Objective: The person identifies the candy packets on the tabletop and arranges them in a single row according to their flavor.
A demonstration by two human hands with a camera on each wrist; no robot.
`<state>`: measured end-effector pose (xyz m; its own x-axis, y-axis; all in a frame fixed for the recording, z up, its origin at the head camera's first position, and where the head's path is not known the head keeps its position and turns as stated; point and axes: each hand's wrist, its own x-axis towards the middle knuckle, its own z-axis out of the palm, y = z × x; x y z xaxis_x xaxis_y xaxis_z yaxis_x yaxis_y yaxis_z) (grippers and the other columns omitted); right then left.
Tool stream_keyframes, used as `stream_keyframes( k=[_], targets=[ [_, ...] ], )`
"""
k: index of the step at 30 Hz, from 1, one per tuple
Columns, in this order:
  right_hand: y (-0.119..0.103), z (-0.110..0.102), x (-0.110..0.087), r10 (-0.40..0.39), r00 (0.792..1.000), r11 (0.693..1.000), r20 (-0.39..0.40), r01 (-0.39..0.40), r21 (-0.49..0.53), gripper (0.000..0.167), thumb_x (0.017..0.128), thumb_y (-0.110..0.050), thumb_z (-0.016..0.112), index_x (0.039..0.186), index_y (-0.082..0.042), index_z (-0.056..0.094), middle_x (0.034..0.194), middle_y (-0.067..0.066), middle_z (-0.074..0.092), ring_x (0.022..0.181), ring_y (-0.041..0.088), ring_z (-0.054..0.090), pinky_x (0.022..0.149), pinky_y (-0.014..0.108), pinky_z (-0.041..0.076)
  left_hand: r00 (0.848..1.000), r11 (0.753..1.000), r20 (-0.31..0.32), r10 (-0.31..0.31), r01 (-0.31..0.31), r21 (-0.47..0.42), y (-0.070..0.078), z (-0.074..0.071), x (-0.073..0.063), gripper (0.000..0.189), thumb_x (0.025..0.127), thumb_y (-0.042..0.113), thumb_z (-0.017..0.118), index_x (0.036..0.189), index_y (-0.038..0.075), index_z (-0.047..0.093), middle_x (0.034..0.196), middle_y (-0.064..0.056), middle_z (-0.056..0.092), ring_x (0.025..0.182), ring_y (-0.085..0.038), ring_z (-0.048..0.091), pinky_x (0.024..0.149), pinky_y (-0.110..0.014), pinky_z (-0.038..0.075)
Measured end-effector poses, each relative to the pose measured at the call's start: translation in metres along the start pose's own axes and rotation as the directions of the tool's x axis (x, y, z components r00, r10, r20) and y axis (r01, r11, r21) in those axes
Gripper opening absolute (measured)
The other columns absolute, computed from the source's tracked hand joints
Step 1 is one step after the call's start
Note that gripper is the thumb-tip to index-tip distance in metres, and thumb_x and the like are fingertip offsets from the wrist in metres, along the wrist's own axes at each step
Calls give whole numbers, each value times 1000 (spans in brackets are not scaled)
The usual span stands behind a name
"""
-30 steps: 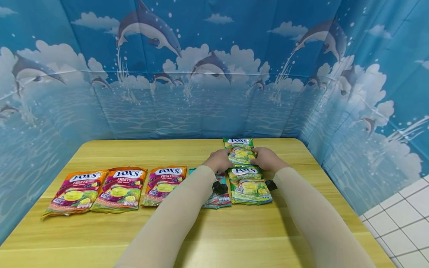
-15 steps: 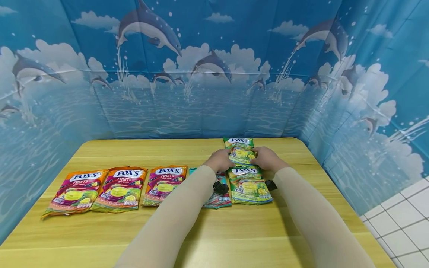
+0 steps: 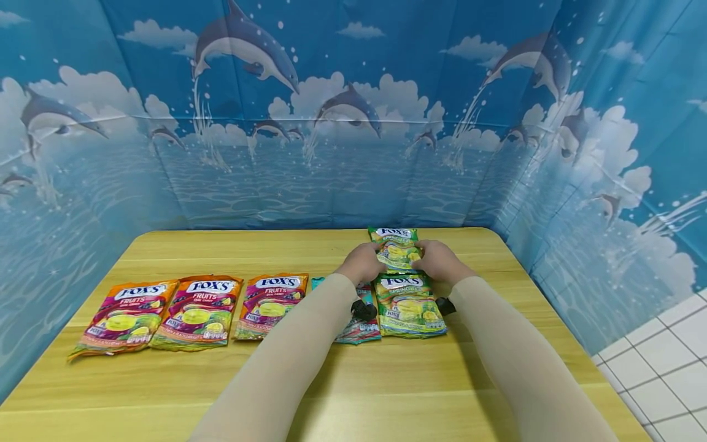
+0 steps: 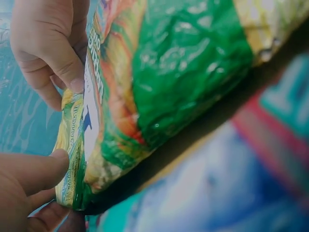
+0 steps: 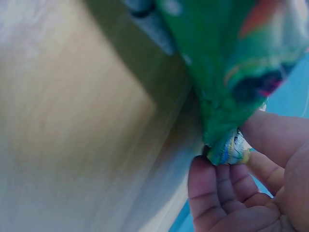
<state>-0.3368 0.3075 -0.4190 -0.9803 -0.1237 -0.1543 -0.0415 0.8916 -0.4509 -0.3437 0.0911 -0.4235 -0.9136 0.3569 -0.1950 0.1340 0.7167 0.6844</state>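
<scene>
In the head view a green-and-yellow Fox's candy bag [image 3: 396, 250] lies at the table's back edge, between both hands. My left hand [image 3: 361, 263] pinches its left edge between thumb and fingers. On the other side, my right hand [image 3: 440, 260] grips the right edge; the right wrist view shows the thumb above and fingers below the bag's crimped end [image 5: 231, 147]. A second green candy bag [image 3: 411, 316] lies directly in front, its top touching or just under the first. Left of it is a teal candy bag [image 3: 361, 331], partly hidden by my left wrist.
Three orange-and-purple Fox's fruit candy bags [image 3: 132, 316] lie in a row on the left half of the wooden table [image 3: 386, 393]. A blue dolphin-print curtain [image 3: 331, 184] hangs behind and at the sides. White floor tiles [image 3: 663, 362] show at right.
Both hands keep their hold on the far green bag at nearly the same spot. The nearer green bag has shifted very slightly left.
</scene>
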Motion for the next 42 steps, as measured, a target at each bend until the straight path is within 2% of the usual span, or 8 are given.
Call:
stream_keyframes(
  k=[9,11,21,25,30,34,37,42],
  targets=[
    [-3,-7,-4,-46,996,996,-77,51,76,66,105,-18,65,164,-5,37,141,25,59,120,36,59,95,50,53,998,993,-62,1,-8,-116,-3,3,5,64,105,23,67,164,20,41,163,-7,50,47,-15,36,66,-39,48],
    [-4,-9,-6,-47,995,995,-90,55,84,66,105,-18,64,164,-7,36,143,24,58,121,36,59,94,50,52,995,991,-97,7,-19,-130,-2,3,4,62,106,25,66,163,21,42,163,-7,49,54,-16,48,67,-38,48],
    [-2,-19,-18,-28,990,981,-136,54,188,69,105,-23,66,166,-13,35,161,24,44,147,43,44,114,60,46,960,958,-278,38,-115,-263,12,3,-6,45,106,33,65,149,21,60,149,-2,62,76,-16,59,68,-36,48],
    [0,-23,-24,-24,988,974,-152,58,221,72,104,-23,68,166,-13,33,135,21,56,114,35,57,90,50,51,949,939,-310,56,-155,-308,15,4,-6,42,104,31,69,144,20,63,152,-4,57,87,-30,65,73,-41,51],
    [3,-30,-30,-34,988,969,-149,69,238,79,103,-23,69,169,-13,26,105,14,49,72,22,42,65,37,41,942,928,-318,110,-212,-305,19,4,-7,47,104,27,70,150,25,60,160,-3,50,139,-26,55,85,-39,50],
    [4,-36,-37,-34,990,976,-137,63,209,82,103,-25,68,170,-15,22,133,22,55,93,32,57,73,42,47,957,916,-254,139,-222,-335,22,3,-8,59,104,26,69,159,31,48,166,-3,45,90,-26,68,68,-37,50],
    [5,-38,-42,-39,991,976,-129,66,209,82,104,-24,67,170,-16,20,161,24,43,135,43,52,94,53,53,967,906,-205,151,-218,-363,25,3,-9,66,104,25,70,163,33,41,167,-6,44,51,-22,45,55,-36,47],
    [11,-39,-50,-54,988,964,-143,89,250,80,103,-20,68,170,-15,23,173,19,28,151,49,37,113,63,45,969,898,-169,182,-234,-373,31,5,-12,67,104,26,69,163,36,38,167,-1,42,43,-15,39,50,-33,45]
  ],
)
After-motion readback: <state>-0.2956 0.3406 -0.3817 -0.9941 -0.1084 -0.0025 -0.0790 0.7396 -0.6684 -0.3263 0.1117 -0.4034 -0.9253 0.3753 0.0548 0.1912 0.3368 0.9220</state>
